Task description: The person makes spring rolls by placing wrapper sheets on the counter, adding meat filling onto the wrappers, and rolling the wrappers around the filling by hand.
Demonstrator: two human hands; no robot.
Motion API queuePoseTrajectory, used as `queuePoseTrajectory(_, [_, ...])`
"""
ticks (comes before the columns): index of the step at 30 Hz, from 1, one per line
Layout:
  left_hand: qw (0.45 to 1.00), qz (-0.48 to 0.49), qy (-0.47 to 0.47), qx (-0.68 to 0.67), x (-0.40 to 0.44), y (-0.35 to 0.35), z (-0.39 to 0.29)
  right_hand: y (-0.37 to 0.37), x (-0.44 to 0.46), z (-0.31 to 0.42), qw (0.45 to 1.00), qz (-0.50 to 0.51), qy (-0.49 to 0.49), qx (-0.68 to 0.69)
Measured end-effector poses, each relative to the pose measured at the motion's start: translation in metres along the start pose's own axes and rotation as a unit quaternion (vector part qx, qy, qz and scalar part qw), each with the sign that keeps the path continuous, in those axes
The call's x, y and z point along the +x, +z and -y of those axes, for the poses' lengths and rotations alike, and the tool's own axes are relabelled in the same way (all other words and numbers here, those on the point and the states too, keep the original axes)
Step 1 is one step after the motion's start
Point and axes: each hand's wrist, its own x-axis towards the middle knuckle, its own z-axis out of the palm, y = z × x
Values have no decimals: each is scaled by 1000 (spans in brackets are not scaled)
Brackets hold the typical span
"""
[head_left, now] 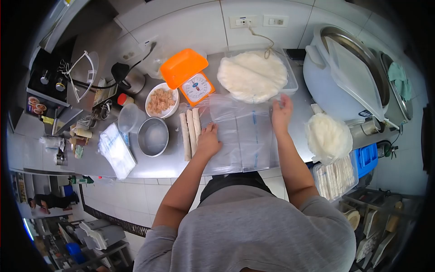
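Observation:
My left hand (209, 139) lies flat, fingers stretched, on the left part of a clear plastic sheet (231, 152) spread over the counter. Just left of it, several long pale rolls (186, 136) lie side by side. My right hand (282, 113) is raised at the sheet's upper right, fingers apart and slightly bent, with nothing visible in them. Close to its fingertips rests a stack of thin round white wrappers (253, 77) on a clear plastic container (292, 81).
Left of the rolls stand a metal bowl (153, 138), a white bowl of shredded filling (164, 100), an orange scale (195, 88) and plastic bags (116, 147). At right are a large white cooker (324, 75), a bag of wrappers (330, 136) and a container of rolls (335, 179).

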Motion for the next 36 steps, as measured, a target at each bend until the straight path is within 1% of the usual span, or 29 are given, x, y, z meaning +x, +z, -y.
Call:
queuePoseTrajectory(1, [1000, 3, -2, 4, -1, 0, 0, 5, 6, 21, 991, -17, -125, -39])
queuePoseTrajectory(2, [1000, -14, 11, -14, 0, 3, 2, 10, 12, 36, 966, -35, -245, -77])
queuePoseTrajectory(4, [997, -43, 37, -48, 0, 8, 9, 19, 23, 49, 935, 147, -267, -181])
queuePoseTrajectory(5, [999, -30, 21, -36, 0, 8, 9, 26, 30, 52, 904, 235, -274, -227])
queuePoseTrajectory(8, [1000, -3, -15, -6, -3, 1, 0, 60, 61, 37, 887, 315, -261, -214])
queuePoseTrajectory(11, [1000, 7, -26, 12, -5, 1, -4, 51, 55, 63, 903, 355, -187, -156])
queuePoseTrajectory(14, [999, 6, -35, 18, -9, 3, -5, 51, 46, 56, 851, 367, -277, -253])
queuePoseTrajectory(17, [999, -7, -34, 15, -9, 4, -6, 68, 60, 53, 847, 357, -279, -278])
queuePoseTrajectory(20, [999, -21, -35, 4, -7, 5, -7, 83, 65, 55, 892, 293, -295, -178])
queuePoseTrajectory(23, [999, -28, -44, 0, -3, 6, -8, 98, 65, 38, 912, 260, -254, -191])
queuePoseTrajectory(25, [998, -43, -45, 5, -4, 6, -9, 86, 62, 56, 935, 111, -306, -142])
queuePoseTrajectory(26, [994, -99, -32, -34, -5, 5, -7, 74, 57, 67, 936, 37, -329, -118])
queuePoseTrajectory(28, [972, -205, -8, -117, -14, 1, 4, 34, 29, 78, 947, 54, -311, -56])
queuePoseTrajectory(29, [963, -230, -33, -136, -19, -5, 15, 12, 8, 77, 951, 64, -302, -26])
queuePoseTrajectory(30, [953, -255, -58, -154, -25, -11, 30, -9, -18, 66, 940, 119, -313, -63])
queuePoseTrajectory(31, [956, -246, -112, -114, -30, -8, 52, -28, -45, 51, 925, 173, -323, -98])
queuePoseTrajectory(32, [954, -238, -166, -72, -33, -2, 70, -42, -72, 33, 918, 220, -313, -106])
queuePoseTrajectory(33, [949, -214, -206, -102, -37, 1, 76, -53, -92, 21, 908, 267, -303, -112])
queuePoseTrajectory(35, [932, -167, -282, -155, -42, 3, 85, -67, -114, 21, 918, 297, -248, -86])
queuePoseTrajectory(36, [926, -152, -280, -204, -39, 6, 93, -69, -118, 23, 923, 308, -220, -73])
